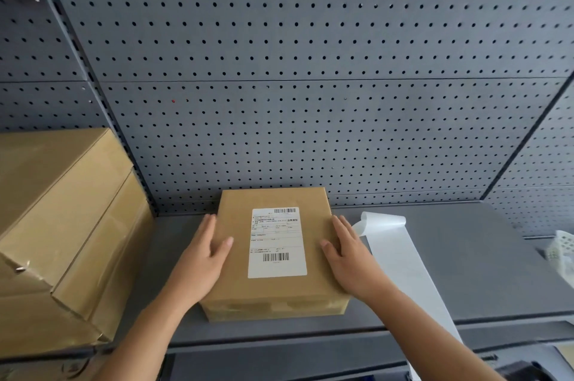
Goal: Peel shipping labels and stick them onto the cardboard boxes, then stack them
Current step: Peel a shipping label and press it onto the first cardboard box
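A small cardboard box [236,275] sits on the grey shelf [466,272], close to the pegboard back wall. A white shipping label [276,242] with two barcodes is stuck flat on its top. My left hand [208,251] rests on the box's left edge, fingers along the side and thumb on top. My right hand [349,253] grips the right edge the same way. Both hands hold the box between them. A long strip of white label backing paper [400,262] lies on the shelf just right of the box, its far end curled.
Larger cardboard boxes [62,237] are stacked at the left end of the shelf. A white perforated basket [563,251] shows at the right edge. The grey pegboard [310,85] closes off the back. A lower shelf lip runs along the front.
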Demonstrator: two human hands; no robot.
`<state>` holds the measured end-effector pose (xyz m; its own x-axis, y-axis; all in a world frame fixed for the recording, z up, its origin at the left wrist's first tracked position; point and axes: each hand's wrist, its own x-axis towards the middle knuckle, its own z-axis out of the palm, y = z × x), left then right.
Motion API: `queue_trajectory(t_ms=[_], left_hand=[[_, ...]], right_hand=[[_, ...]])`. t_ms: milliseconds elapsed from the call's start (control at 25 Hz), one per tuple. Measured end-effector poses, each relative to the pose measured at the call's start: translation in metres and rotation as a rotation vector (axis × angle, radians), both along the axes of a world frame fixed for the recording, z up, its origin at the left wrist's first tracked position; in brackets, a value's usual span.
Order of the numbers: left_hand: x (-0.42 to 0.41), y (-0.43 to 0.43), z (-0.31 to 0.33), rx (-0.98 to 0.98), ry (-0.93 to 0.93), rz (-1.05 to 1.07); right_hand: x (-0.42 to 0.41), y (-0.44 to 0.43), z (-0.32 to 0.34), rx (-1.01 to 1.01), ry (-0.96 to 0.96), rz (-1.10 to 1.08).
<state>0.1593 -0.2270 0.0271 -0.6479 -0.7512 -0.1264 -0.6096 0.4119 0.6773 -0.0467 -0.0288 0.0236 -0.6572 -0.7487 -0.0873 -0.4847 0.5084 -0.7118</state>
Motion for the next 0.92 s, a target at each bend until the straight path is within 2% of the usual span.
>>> queue_trajectory(t_ms=[120,240,360,520,720,920], left_hand=[[0.011,0.022,0.000,0.454,0.211,0.240],[0.011,0.045,-0.002,0.535,0.288,0.283],[-0.010,0.077,0.025,0.522,0.393,0.245],[-0.075,0.132,0.048,0.560,0.449,-0.028],[-0.188,0.201,0.047,0.570,0.419,-0.284],[-0.266,0.244,0.023,0.538,0.349,-0.365]], right_hand=[[0.010,0.007,0.001,-0.121,-0.421,-0.140],[0.015,0.017,0.006,-0.170,-0.479,-0.203],[-0.004,0.047,0.028,-0.217,-0.427,-0.271],[-0.064,0.118,0.066,-0.219,-0.234,-0.442],[-0.155,0.211,0.084,-0.140,-0.102,-0.659],[-0.215,0.264,0.059,-0.087,-0.111,-0.751]])
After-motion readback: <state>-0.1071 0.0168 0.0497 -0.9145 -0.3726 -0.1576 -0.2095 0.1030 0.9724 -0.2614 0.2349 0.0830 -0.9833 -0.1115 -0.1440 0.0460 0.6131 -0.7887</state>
